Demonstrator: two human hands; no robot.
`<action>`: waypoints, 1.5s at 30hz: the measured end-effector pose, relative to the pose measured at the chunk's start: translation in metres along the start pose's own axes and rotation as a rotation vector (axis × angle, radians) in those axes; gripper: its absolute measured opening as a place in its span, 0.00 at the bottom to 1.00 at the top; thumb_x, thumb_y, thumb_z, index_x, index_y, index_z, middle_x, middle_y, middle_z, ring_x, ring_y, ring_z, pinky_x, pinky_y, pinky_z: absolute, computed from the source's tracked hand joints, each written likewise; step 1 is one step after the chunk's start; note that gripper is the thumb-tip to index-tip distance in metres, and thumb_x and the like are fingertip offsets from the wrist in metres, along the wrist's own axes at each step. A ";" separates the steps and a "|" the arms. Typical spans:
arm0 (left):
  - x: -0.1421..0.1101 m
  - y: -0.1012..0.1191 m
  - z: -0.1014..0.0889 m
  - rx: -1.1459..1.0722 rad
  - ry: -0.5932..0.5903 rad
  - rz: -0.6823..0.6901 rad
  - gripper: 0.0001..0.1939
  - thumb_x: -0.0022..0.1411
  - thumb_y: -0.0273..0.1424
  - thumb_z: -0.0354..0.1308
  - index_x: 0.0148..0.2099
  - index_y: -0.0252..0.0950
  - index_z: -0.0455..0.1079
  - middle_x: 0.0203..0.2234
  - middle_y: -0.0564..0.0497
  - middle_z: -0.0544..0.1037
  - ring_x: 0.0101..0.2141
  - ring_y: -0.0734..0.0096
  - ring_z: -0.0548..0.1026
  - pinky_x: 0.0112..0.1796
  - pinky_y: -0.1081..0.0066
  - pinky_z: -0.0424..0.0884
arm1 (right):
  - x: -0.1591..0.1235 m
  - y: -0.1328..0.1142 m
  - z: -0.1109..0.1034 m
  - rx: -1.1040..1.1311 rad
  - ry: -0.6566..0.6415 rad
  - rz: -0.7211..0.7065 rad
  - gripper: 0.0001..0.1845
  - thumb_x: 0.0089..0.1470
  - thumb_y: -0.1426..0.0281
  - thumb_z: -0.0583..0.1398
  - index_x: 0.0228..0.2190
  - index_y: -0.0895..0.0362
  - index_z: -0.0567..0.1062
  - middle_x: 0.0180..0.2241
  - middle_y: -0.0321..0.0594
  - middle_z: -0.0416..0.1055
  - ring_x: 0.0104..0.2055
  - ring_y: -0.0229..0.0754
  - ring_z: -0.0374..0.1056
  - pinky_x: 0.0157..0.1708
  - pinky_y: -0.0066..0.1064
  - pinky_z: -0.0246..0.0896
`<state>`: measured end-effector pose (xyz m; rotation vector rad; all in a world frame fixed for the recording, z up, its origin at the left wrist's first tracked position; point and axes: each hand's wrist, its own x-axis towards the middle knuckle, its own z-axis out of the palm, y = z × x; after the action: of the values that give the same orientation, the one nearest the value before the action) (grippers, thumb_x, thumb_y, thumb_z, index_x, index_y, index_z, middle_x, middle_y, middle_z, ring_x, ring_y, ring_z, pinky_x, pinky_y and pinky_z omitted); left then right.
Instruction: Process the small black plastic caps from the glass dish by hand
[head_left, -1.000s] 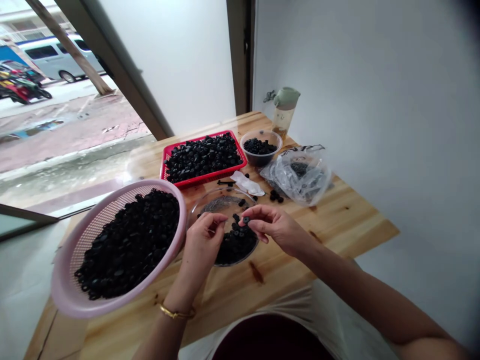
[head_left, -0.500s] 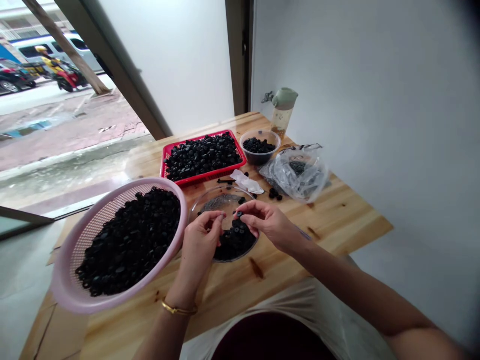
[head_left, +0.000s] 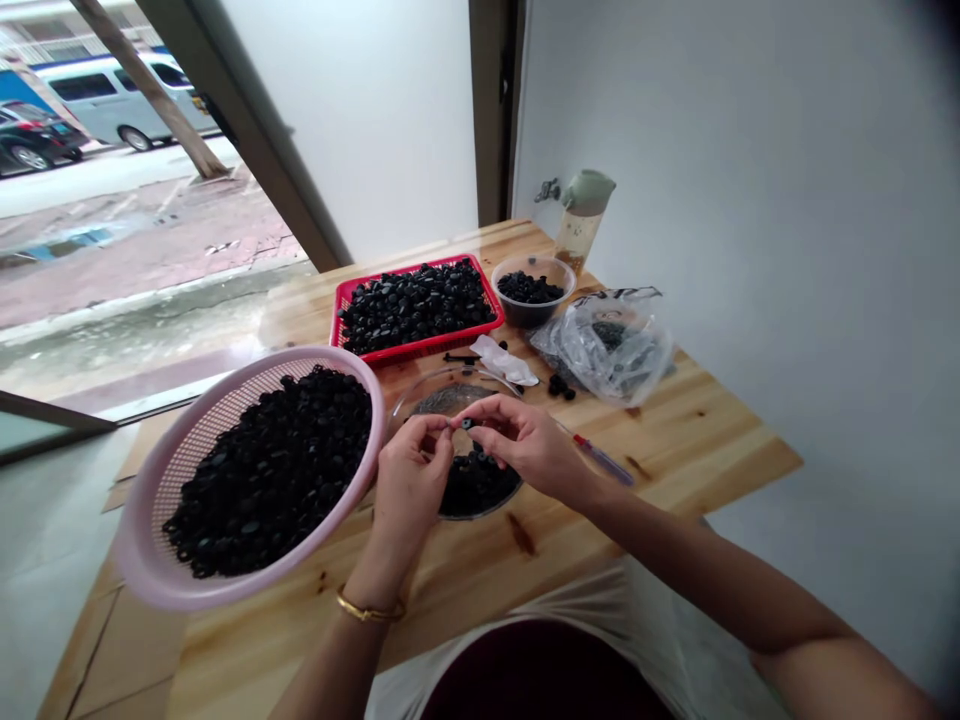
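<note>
My right hand [head_left: 536,450] pinches a small round black part with a hole [head_left: 466,424] between thumb and forefinger. My left hand [head_left: 411,480] is closed in a pinch close beside it, the fingertips nearly meeting; what it holds is too small to make out. Both hands are above a clear round tray [head_left: 468,518]. A heap of similar black parts [head_left: 480,487] lies in the tray's near side, and a patch of fine dark pieces [head_left: 454,398] in its far side is partly behind my hands.
To the left, a pink basket [head_left: 142,560] holds many black pieces. Farther back are a red basket [head_left: 420,347], a clear bowl [head_left: 534,318], a plastic bag [head_left: 622,370] and a jug [head_left: 585,215]. White crumpled packaging [head_left: 504,362] and a red-and-clear pen-like tool [head_left: 607,462] lie nearby.
My hands have come together, bringing the small black part in my right hand up to my left fingertips. The view has shifted slightly, and the motorcycle outside has gone from sight.
</note>
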<state>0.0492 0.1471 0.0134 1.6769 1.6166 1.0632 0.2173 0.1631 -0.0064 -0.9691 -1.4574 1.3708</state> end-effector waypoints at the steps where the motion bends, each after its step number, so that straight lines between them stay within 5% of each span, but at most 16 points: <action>1: 0.000 0.000 0.000 0.015 0.006 0.019 0.09 0.63 0.29 0.56 0.39 0.34 0.77 0.26 0.52 0.79 0.25 0.71 0.73 0.29 0.72 0.68 | -0.002 0.000 0.001 -0.079 0.014 -0.036 0.11 0.60 0.65 0.62 0.42 0.56 0.79 0.29 0.34 0.73 0.25 0.35 0.62 0.23 0.25 0.59; 8: -0.003 0.003 0.000 0.038 -0.031 0.124 0.11 0.65 0.25 0.54 0.41 0.36 0.79 0.34 0.47 0.82 0.35 0.64 0.79 0.38 0.69 0.73 | -0.007 -0.002 0.002 -0.312 0.081 -0.265 0.10 0.61 0.71 0.61 0.43 0.57 0.80 0.32 0.37 0.78 0.27 0.35 0.67 0.31 0.27 0.62; 14: -0.005 0.006 -0.003 -0.097 -0.065 0.066 0.13 0.69 0.32 0.56 0.41 0.36 0.82 0.27 0.51 0.78 0.20 0.75 0.69 0.23 0.74 0.64 | -0.008 0.000 -0.004 0.014 0.017 -0.080 0.09 0.61 0.67 0.63 0.43 0.56 0.79 0.33 0.36 0.77 0.26 0.33 0.64 0.25 0.24 0.59; 24: -0.024 0.020 -0.004 -0.515 0.076 -0.073 0.06 0.64 0.33 0.66 0.40 0.36 0.81 0.19 0.57 0.70 0.20 0.80 0.65 0.23 0.79 0.62 | -0.021 0.000 -0.003 0.410 0.007 0.042 0.15 0.55 0.60 0.70 0.40 0.54 0.79 0.36 0.40 0.82 0.21 0.31 0.59 0.20 0.24 0.56; 31: -0.036 0.014 0.009 -0.889 0.074 -0.227 0.07 0.60 0.36 0.71 0.35 0.37 0.82 0.40 0.51 0.77 0.22 0.86 0.66 0.23 0.81 0.62 | -0.028 -0.005 0.006 0.329 0.037 0.032 0.15 0.54 0.61 0.71 0.40 0.55 0.81 0.27 0.33 0.74 0.22 0.31 0.61 0.21 0.23 0.57; 35: -0.037 0.010 0.010 -0.848 0.060 -0.210 0.07 0.62 0.35 0.69 0.35 0.37 0.81 0.40 0.51 0.76 0.23 0.85 0.67 0.24 0.79 0.64 | -0.026 -0.007 0.008 0.305 0.016 0.029 0.14 0.55 0.62 0.70 0.40 0.56 0.83 0.25 0.32 0.72 0.22 0.31 0.60 0.21 0.23 0.56; 40: -0.039 0.010 0.001 -0.524 0.141 -0.007 0.05 0.66 0.30 0.65 0.35 0.37 0.79 0.36 0.52 0.76 0.24 0.82 0.70 0.25 0.78 0.68 | -0.025 -0.008 0.012 0.220 0.028 0.027 0.11 0.57 0.64 0.69 0.40 0.56 0.83 0.23 0.32 0.71 0.21 0.31 0.60 0.21 0.24 0.55; 45: -0.044 0.008 0.002 -0.326 0.199 0.120 0.05 0.67 0.26 0.62 0.36 0.37 0.77 0.37 0.49 0.77 0.30 0.75 0.75 0.29 0.76 0.71 | -0.031 -0.010 0.021 0.002 0.101 -0.076 0.09 0.59 0.70 0.66 0.41 0.54 0.84 0.31 0.37 0.77 0.25 0.33 0.64 0.24 0.24 0.60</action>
<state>0.0571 0.1030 0.0129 1.5014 1.3793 1.5063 0.2071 0.1269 0.0009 -0.9585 -1.4031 1.2508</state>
